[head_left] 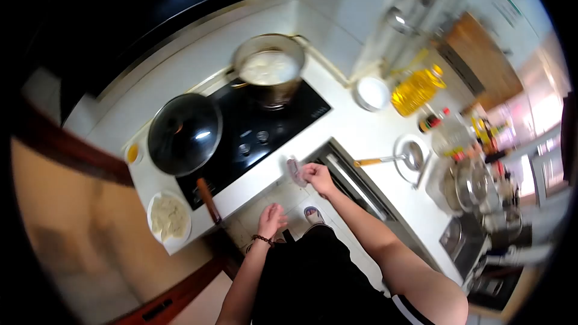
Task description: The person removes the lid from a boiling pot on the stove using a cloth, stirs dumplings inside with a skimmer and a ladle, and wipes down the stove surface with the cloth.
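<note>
My right hand [317, 179] is closed on a small, translucent pinkish piece [294, 170] at the counter's front edge; blur hides its exact kind. Lower down, near my body, my left hand [272, 219] is empty, its fingers loosely bent and apart. Ahead stands a black cooktop [256, 126]. On its far burner is a deep pot [274, 87] with whitish, foamy contents. A wok with a dark glass lid [185, 135] covers the left side, its wooden handle [208, 200] pointing towards me. A white plate of dumplings [169, 218] sits at the counter's left end.
Right of the cooktop are a white bowl [372, 94], an oil bottle [418, 89] and a wooden-handled strainer [385, 160] resting on a plate. Bottles and pots crowd the far right near a sink [453, 236]. A small cup [133, 154] stands left of the wok.
</note>
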The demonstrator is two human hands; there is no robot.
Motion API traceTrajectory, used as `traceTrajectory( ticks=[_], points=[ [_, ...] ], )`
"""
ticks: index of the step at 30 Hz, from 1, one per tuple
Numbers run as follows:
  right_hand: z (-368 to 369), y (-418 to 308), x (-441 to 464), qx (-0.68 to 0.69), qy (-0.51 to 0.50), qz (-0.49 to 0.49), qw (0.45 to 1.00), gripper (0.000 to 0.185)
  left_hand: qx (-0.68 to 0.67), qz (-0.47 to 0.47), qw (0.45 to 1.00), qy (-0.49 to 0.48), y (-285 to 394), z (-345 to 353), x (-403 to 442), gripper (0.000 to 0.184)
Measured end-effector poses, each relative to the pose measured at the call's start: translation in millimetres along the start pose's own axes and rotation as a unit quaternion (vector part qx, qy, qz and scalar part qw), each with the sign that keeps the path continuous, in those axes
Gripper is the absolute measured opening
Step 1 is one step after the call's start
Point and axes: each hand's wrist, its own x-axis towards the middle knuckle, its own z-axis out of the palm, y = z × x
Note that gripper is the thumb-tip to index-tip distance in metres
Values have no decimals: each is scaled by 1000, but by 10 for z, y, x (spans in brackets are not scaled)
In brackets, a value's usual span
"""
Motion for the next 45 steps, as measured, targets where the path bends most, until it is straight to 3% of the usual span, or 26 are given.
traceTrajectory(
  ticks=[1,3,7,8,12,15,17,19,21,22,24,25,27,29,31,33,35,36,37,39,41,45],
  points=[
    [-44,-162,-312,95,-10,14,995,23,20,-11,999,-23,91,150,-22,43],
    [-186,-422,-833,237,-27,60,969,21,-92,-39,992,-71,466,530,-156,47],
    [-569,-481,-1523,339,-19,61,939,17,-112,-93,955,-258,761,1127,-246,37],
    [-692,-466,-1642,313,-11,81,946,13,-85,-97,957,-259,777,1293,-225,28],
    [-1172,-617,-1910,250,96,113,957,9,-5,-74,965,-253,585,1916,-7,24],
    [-1643,-471,-1913,334,126,120,927,16,-9,-64,980,-189,470,2247,248,22],
    [-2005,-491,-1888,278,112,132,945,24,88,-24,980,-178,445,2352,462,20],
    [-2349,-512,-1833,229,102,119,961,27,56,12,991,-118,417,2634,603,16],
    [-2656,-579,-1820,211,102,125,964,29,139,152,975,-84,393,2717,942,19],
    [-2805,-604,-1805,197,106,123,967,29,139,152,975,-80,465,2823,1010,19],
    [-3054,-667,-1785,179,114,115,970,29,350,374,859,-12,620,3043,1156,29],
    [-3141,-667,-1796,181,112,118,970,29,353,372,859,-9,686,3180,1204,29],
    [-3280,-650,-1812,192,140,110,965,29,430,424,797,-5,797,3472,1280,37],
    [-3356,-619,-1870,199,149,116,962,29,489,389,779,-49,895,3733,1324,38],
    [-3408,-525,-1964,208,158,142,955,29,538,445,713,-64,802,3829,1556,37],
    [-3438,-375,-2076,211,172,160,949,29,586,407,696,-84,698,3879,1825,38],
    [-3490,-262,-2171,211,186,178,943,29,690,379,606,-115,602,3975,2087,42],
    [-3500,-238,-2216,210,204,186,938,28,733,308,581,-173,529,3970,2277,50],
    [-3499,-213,-2268,209,222,194,932,28,735,303,580,-176,422,3953,2394,50],
    [-3508,-137,-2370,215,252,204,921,28,796,326,485,-162,258,4003,2592,57],
    [-3501,-151,-2406,220,287,214,907,28,806,272,485,-204,370,4243,2775,61],
    [-3435,-261,-2360,262,339,240,871,25,791,346,458,-211,381,4887,3298,63]
  ],
)
